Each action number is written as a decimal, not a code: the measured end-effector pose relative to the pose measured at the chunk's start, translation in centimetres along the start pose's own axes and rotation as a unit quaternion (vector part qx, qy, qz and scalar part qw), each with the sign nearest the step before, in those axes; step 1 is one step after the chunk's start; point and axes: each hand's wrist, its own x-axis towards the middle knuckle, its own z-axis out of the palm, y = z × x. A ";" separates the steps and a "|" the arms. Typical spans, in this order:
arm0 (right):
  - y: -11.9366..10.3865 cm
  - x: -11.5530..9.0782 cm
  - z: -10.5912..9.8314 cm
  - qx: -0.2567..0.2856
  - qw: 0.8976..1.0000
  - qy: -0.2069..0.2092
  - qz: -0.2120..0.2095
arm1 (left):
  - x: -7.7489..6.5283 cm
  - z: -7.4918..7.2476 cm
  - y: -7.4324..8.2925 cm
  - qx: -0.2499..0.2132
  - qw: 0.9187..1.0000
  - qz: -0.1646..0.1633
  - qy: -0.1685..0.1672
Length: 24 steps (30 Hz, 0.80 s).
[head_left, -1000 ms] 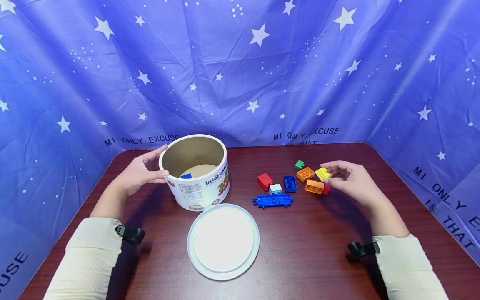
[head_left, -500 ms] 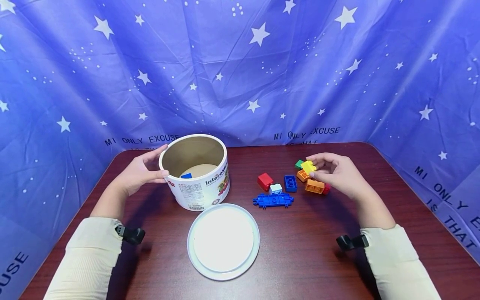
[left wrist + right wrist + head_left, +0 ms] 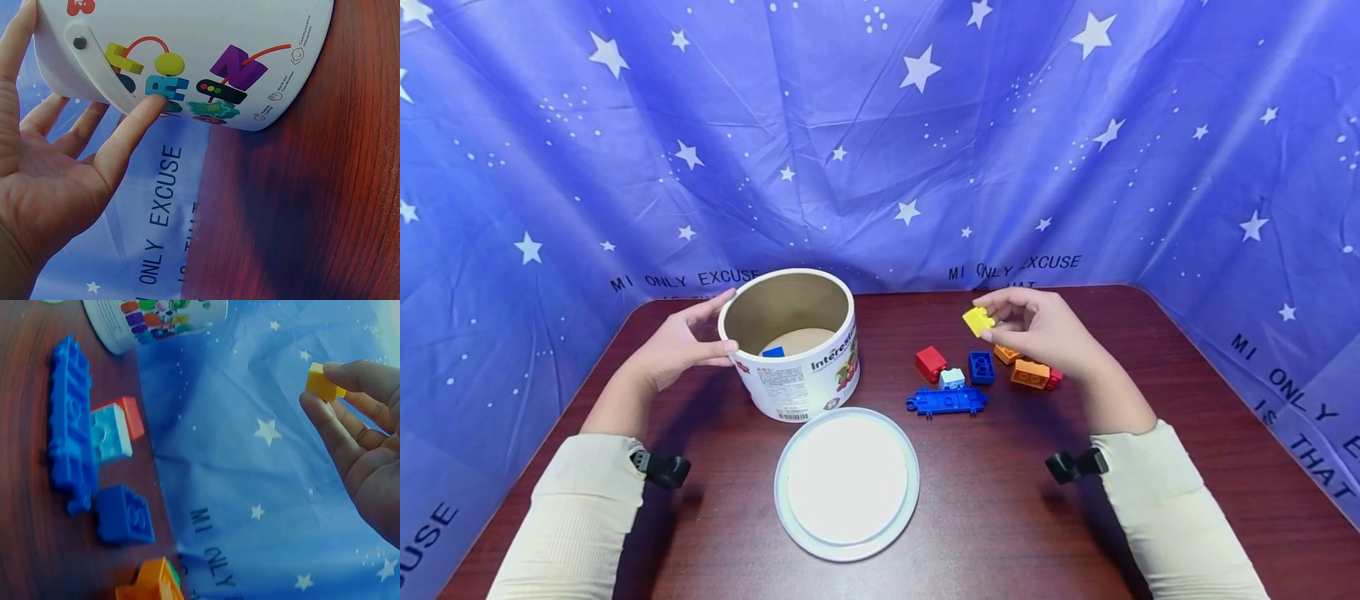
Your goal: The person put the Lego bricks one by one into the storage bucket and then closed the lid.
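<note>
A blue curtain (image 3: 850,167) printed with white stars and black lettering hangs behind and to the sides of the dark red wood-grain table (image 3: 985,508). Your right hand (image 3: 1037,329) pinches a yellow brick (image 3: 978,322) between thumb and fingers, raised above the tabletop, beyond the loose bricks and well apart from the tub. Your left hand (image 3: 681,343) is spread against the side of the white tub (image 3: 782,385), fingers fairly straight, thumb touching near the rim. Inside that open-topped tub, a blue piece (image 3: 772,352) lies on the bottom. Just in front of it rests a round white lid (image 3: 847,483). To its right you have a red brick (image 3: 930,363), a pale blue brick (image 3: 951,379), a dark blue brick (image 3: 981,367), a long blue base (image 3: 947,401) and two orange bricks (image 3: 1031,374), partly hidden behind your right hand.
</note>
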 end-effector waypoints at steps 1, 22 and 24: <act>-0.3 0.2 0.2 0.002 1.000 -0.004 -0.003 | 0.0 0.0 0.0 0.000 1.000 -0.001 0.000; -5.1 5.8 3.9 0.062 0.996 -0.033 -0.058 | 0.1 -0.1 -0.2 0.007 1.000 -0.002 0.002; -5.4 6.5 4.4 0.068 0.995 -0.037 -0.065 | 0.1 0.0 -0.2 0.007 1.000 -0.003 0.002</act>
